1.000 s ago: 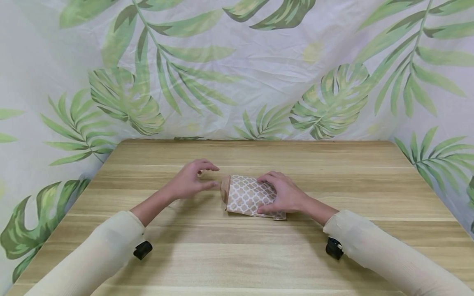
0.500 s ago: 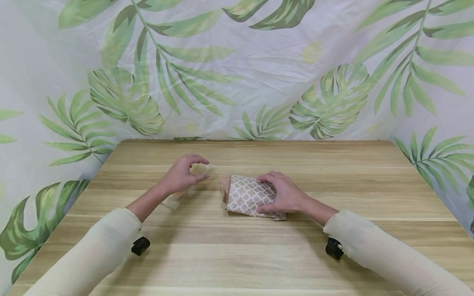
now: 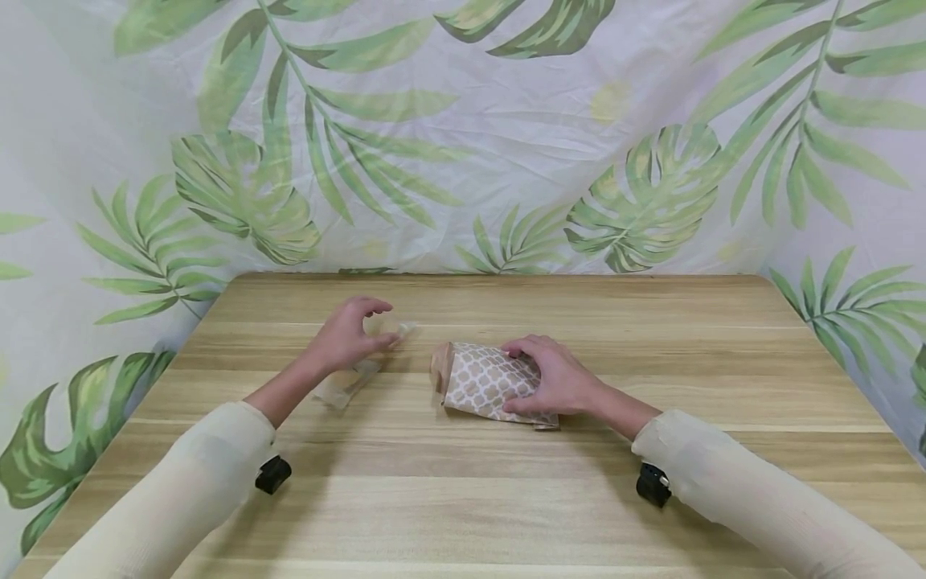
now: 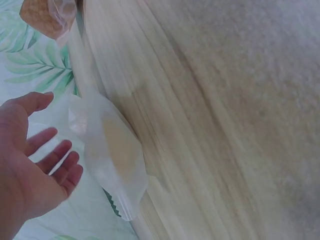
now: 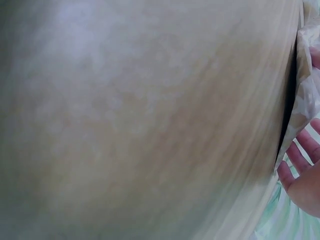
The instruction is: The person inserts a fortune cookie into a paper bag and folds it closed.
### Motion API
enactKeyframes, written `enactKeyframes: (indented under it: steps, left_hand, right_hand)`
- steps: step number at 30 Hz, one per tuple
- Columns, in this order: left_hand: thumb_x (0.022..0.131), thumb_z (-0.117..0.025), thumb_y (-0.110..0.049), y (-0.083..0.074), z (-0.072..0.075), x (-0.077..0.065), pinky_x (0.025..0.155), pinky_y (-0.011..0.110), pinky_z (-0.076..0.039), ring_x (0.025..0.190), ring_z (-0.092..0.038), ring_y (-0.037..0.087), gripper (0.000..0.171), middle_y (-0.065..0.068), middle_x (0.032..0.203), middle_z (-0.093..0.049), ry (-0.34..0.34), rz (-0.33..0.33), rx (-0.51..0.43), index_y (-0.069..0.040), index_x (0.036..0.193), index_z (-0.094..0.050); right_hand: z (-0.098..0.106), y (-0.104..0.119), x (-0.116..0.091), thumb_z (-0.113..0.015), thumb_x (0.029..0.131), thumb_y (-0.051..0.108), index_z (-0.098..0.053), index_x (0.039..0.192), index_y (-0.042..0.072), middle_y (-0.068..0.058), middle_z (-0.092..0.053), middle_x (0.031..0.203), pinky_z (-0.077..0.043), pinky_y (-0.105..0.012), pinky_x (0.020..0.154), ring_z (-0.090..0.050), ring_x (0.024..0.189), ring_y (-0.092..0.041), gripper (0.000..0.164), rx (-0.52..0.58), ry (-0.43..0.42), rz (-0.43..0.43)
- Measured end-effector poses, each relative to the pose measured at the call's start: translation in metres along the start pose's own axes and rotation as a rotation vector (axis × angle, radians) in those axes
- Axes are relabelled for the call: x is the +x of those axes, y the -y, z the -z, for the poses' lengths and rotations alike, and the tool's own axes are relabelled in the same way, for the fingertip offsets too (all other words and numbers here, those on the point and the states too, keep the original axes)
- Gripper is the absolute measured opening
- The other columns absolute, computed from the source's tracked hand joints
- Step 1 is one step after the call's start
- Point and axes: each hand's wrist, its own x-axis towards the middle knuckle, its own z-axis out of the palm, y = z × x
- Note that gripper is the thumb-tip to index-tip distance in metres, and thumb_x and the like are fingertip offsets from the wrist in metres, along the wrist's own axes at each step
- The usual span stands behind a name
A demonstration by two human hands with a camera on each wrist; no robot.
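Note:
A brown bag with a white lattice pattern [image 3: 481, 382] lies on the table, its plain brown end [image 3: 440, 370] toward the left. My right hand [image 3: 560, 378] holds its right part, thumb on the near side and fingers over the far side. In the right wrist view, part of the bag [image 5: 306, 95] shows at the edge beside the hand [image 5: 302, 175]. My left hand [image 3: 350, 334] is over a translucent packet [image 3: 347, 390], fingers spread and apart. The left wrist view shows this whitish packet [image 4: 117, 155], with something pale yellow inside, beside the hand [image 4: 37, 160].
The wooden table [image 3: 506, 507] reaches back to a leaf-patterned cloth [image 3: 521, 145] hanging behind it. A black wrist device [image 3: 273, 474] sits under the left sleeve, and another black device [image 3: 653, 486] under the right.
My left hand has drawn leftward and slightly back from the bag, and the translucent packet has come into view beneath it. The right hand and the bag have hardly moved.

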Motion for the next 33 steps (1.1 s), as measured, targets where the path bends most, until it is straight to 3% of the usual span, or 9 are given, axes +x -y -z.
enactKeyframes:
  steps: [9,12,25,33]
  left_hand:
    - [0.093,-0.075,-0.042,0.0023,-0.002,0.0034,0.107,0.063,-0.041,0.13,-0.05,0.051,0.082,0.036,0.139,-0.054,0.098,0.214,0.127,0.014,0.146,-0.047]
    - [0.093,-0.074,-0.046,0.0029,-0.0038,0.004,0.108,0.063,-0.04,0.131,-0.049,0.052,0.087,0.036,0.141,-0.052,0.107,0.253,0.139,0.015,0.148,-0.043]
    - [0.092,-0.074,-0.05,0.0029,-0.0014,0.0037,0.107,0.064,-0.042,0.134,-0.047,0.054,0.09,0.037,0.143,-0.051,0.142,0.325,0.13,0.015,0.147,-0.044]
    - [0.085,-0.083,-0.039,0.0071,-0.0031,0.0061,0.102,0.06,-0.047,0.123,-0.058,0.047,0.085,0.033,0.134,-0.06,0.136,0.285,0.094,0.01,0.146,-0.049]
  right_hand:
    - [0.0008,-0.0006,0.0,-0.093,0.072,0.034,-0.06,0.138,0.002,-0.011,-0.065,0.126,-0.043,-0.052,0.11,-0.058,0.123,-0.031,0.081,0.014,0.002,-0.005]
    - [0.0013,0.0,0.0002,-0.093,0.072,0.034,-0.06,0.139,0.002,-0.012,-0.065,0.127,-0.043,-0.051,0.11,-0.058,0.123,-0.031,0.081,0.018,0.005,-0.009]
    - [0.0015,-0.0004,0.0003,-0.093,0.072,0.035,-0.06,0.139,0.002,-0.012,-0.065,0.127,-0.043,-0.051,0.111,-0.058,0.124,-0.031,0.082,0.015,0.008,-0.007]
    - [0.0012,-0.0004,0.0002,-0.093,0.072,0.036,-0.06,0.138,0.002,-0.011,-0.065,0.127,-0.042,-0.052,0.111,-0.057,0.125,-0.032,0.081,0.011,0.011,-0.008]
